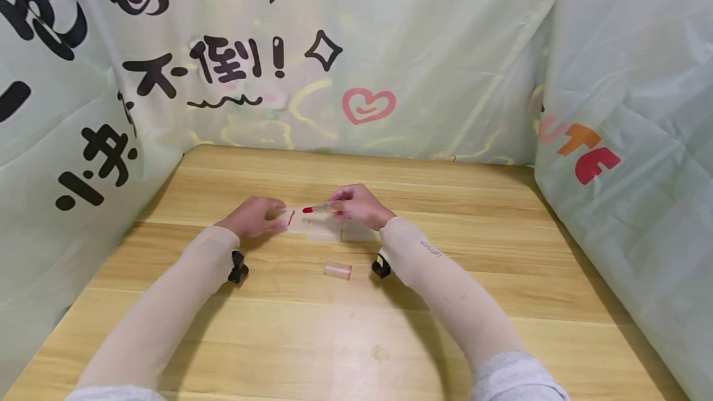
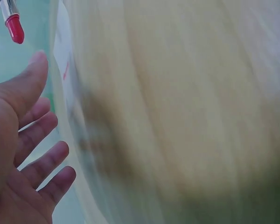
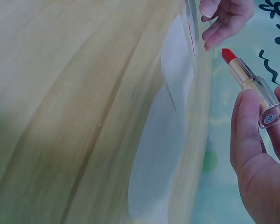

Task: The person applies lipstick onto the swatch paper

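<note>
Several pale cloth hangings (image 1: 457, 48), printed with lettering and a pink heart, enclose the wood-grain bench (image 1: 267, 339). Cream sleeves (image 1: 139, 320) reach across it. The left hand (image 1: 255, 216) has its fingers spread and released at the left end of the white papers (image 1: 325, 231); whether it touches them I cannot tell. The right hand (image 1: 358, 204) has its fingers pinching the lipstick (image 3: 250, 84), which is held up above the papers, red tip towards the left hand. Nearer the person, a pink tube (image 1: 337, 271) lies on the bench. One thin red stroke (image 1: 291, 218) marks the leftmost paper.
</note>
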A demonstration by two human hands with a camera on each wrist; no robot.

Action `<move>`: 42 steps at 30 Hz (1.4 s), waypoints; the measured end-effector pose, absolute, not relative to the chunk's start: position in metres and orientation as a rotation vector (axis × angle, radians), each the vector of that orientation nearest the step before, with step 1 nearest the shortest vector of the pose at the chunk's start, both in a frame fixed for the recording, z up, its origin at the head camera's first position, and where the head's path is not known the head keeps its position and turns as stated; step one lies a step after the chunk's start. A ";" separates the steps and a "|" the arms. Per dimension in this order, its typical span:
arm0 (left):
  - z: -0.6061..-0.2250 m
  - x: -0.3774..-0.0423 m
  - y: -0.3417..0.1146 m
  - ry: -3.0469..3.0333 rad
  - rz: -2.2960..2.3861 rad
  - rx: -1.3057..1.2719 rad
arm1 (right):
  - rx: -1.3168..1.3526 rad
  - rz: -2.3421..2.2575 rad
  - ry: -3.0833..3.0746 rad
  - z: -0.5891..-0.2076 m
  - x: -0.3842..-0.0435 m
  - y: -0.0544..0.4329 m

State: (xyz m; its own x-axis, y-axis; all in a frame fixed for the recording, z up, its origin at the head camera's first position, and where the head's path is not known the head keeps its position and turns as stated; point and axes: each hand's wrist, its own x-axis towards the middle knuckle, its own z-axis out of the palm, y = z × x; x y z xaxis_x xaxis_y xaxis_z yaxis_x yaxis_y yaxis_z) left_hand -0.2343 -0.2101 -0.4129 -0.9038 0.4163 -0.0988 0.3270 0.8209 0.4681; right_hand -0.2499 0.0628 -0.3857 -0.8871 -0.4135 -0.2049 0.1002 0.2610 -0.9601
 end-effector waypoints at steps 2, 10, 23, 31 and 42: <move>-0.410 -0.234 -0.207 2.813 0.664 0.584 | -0.278 -1.663 2.123 -0.386 -0.251 0.065; -0.406 -0.235 -0.192 2.812 0.651 0.671 | -0.249 -1.669 2.136 -0.386 -0.253 0.075; -0.411 -0.240 -0.171 2.796 0.661 0.794 | -0.184 -1.660 2.185 -0.390 -0.254 0.089; -0.412 -0.239 -0.160 2.763 0.679 0.766 | -0.190 -1.623 2.212 -0.395 -0.256 0.096; -0.419 -0.246 -0.150 2.762 0.632 0.766 | -0.212 -1.632 2.229 -0.402 -0.255 0.101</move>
State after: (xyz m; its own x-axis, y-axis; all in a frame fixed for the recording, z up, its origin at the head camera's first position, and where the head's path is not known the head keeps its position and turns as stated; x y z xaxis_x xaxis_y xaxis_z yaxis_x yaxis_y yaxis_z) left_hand -0.2456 -0.1498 -0.4192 -0.8442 0.5298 -0.0818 0.4416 0.7738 0.4542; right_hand -0.2555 0.1006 -0.4019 -0.9207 -0.3326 -0.2043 0.0944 0.3181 -0.9434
